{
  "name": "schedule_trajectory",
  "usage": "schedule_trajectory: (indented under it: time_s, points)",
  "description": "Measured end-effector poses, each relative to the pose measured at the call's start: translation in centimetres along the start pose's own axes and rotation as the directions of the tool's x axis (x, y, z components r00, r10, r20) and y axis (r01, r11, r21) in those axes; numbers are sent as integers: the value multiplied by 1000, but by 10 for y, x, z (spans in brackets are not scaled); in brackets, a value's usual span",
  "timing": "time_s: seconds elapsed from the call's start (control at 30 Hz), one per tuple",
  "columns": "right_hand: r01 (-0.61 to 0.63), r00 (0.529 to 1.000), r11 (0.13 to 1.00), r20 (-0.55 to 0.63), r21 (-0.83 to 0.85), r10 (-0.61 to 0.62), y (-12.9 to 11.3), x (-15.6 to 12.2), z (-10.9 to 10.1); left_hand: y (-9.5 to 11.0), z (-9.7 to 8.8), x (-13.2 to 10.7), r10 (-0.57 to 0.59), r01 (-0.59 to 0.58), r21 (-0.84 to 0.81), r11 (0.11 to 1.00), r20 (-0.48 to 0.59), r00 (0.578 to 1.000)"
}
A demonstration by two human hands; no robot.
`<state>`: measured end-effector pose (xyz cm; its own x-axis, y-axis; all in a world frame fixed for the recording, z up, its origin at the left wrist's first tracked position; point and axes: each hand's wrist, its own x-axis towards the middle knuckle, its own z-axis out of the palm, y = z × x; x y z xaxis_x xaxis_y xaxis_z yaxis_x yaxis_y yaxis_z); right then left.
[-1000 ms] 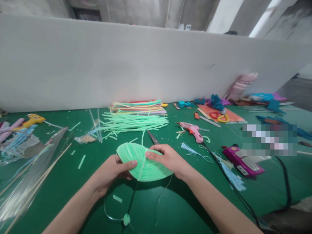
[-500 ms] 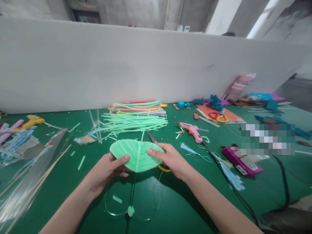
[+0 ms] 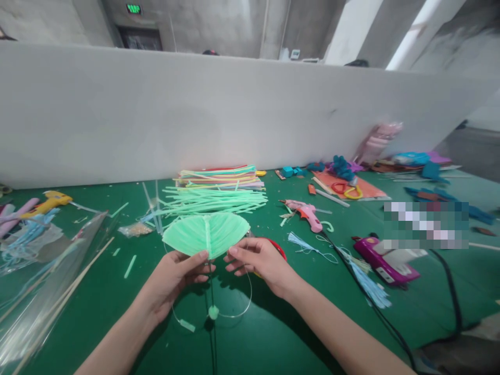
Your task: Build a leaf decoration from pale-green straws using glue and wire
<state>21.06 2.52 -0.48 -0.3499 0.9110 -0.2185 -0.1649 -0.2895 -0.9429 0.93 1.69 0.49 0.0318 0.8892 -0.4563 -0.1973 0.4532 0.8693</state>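
A green fan-shaped piece [image 3: 187, 235], which looks made of fuzzy pipe cleaners with a raised middle rib, is held up above the table. My left hand [image 3: 177, 273] grips its lower edge, the thumb at the foot of the rib. By the lower right edge is my right hand [image 3: 260, 260], its fingers loosely curled and apart; whether they touch the edge I cannot tell. A clear thin line [image 3: 238, 315] loops beneath the piece, and a small green fuzzy ball [image 3: 213, 312] hangs below on dark strands. Scissors with a red and yellow handle [image 3: 278, 249] lie partly hidden behind my right hand.
Green pipe cleaners [image 3: 219, 200] lie behind the piece, with a multicoloured stack [image 3: 222, 177] beyond. To the right are a pink glue gun [image 3: 310, 213], blue tassels [image 3: 371, 284] and a purple device [image 3: 385, 260]. A yellow glue gun [image 3: 52, 203] lies left. A pale partition [image 3: 234, 109] borders the table [image 3: 156, 354].
The green piece has moved slightly left and up. My left thumb has shifted to the foot of the rib, and my right hand has come off the piece's face to its lower edge.
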Motion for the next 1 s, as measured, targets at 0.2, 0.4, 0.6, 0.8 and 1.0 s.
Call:
schedule_trajectory:
  time_s: [0.2, 0.4, 0.6, 0.8, 1.0]
  points:
    - [-2, 1000, 999, -14, -53, 1, 9, 2, 8, -6, 7, -3, 44, -44, -5, 999, 52, 998]
    - [6, 998, 1000, -58, -27, -8, 7, 4, 10, -8, 9, -3, 61, -60, -12, 998, 55, 997]
    - [7, 999, 999, -40, -33, -8, 4, 5, 10, -9, 11, -3, 82, -81, -35, 996, 36, 996]
    - [18, 995, 1000, -100, 15, -16, 1, 5, 6, -8, 8, -4, 91, -91, -12, 996, 25, 996]
    - [14, 992, 1000, -127, 10, -13, 1, 5, 6, -8, 8, -6, 105, -106, 10, 994, 52, 993]
